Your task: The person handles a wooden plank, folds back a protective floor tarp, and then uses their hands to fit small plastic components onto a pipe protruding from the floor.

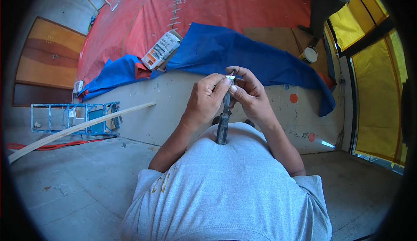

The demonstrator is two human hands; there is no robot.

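In front of my chest I hold a dark, narrow hand tool [223, 128] with a black grip and a pale, shiny squared end. Its exact kind is unclear. The grip points back toward my shirt, and the shiny end is between my fingertips. My left hand [203, 97] is closed, its thumb and fingers pinching the tool near that end from the left. From the right, my right hand [253, 97] closes on the same end, thumb against it and index finger curled over the top. The fingers hide part of the tool's shaft.
Beyond my hands lie a blue sheet [226, 50], a printed bag [161, 51] and a red floor covering [217, 6]. A blue ladder [87, 118] and a long wooden strip [82, 127] are at left. A white bucket [309, 55] and another person [326, 6] are at right.
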